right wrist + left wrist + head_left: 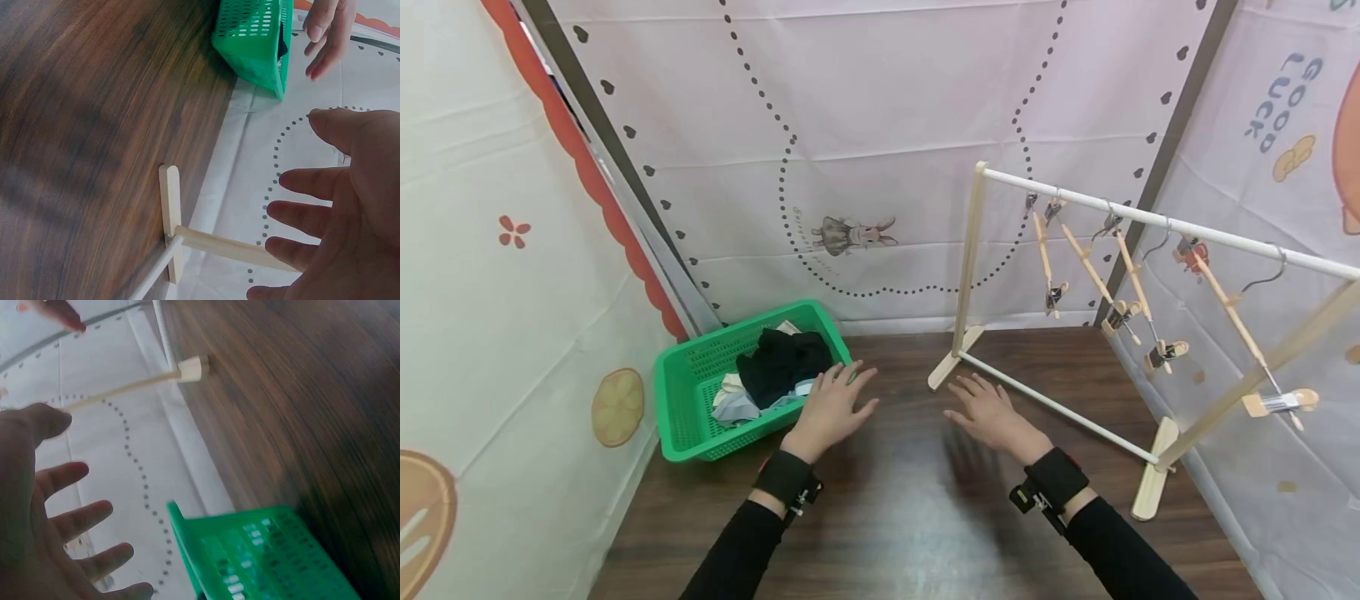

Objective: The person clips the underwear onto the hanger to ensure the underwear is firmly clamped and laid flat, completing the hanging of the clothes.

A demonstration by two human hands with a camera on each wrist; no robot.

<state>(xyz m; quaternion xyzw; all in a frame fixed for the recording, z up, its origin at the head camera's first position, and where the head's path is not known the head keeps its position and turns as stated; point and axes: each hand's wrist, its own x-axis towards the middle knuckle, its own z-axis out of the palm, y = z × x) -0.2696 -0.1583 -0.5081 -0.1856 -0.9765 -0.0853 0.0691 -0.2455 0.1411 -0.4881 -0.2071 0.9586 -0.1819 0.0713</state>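
My left hand (pixel 831 412) hovers by the right rim of a green plastic basket (pixel 681 408), fingers spread and holding nothing. Inside the basket lies a small heap of clothes: a black garment (pixel 786 362) on top, with a grey piece (pixel 735 407) and some white cloth partly hidden under it. Over the table, left of a wooden clothes rack (pixel 967 267), my right hand (pixel 996 417) is also empty, its fingers spread. In the left wrist view the left palm (pixel 37 550) faces the basket's side; the right wrist view shows the right fingers (pixel 306 219) extended.
Several wooden clip hangers (pixel 1086 262) hang from the rack's white top rod (pixel 1172 223). The rack's feet (pixel 1153 471) stand on the dark wood table (pixel 910 517). Printed white cloth walls (pixel 910 100) enclose the back and both sides.
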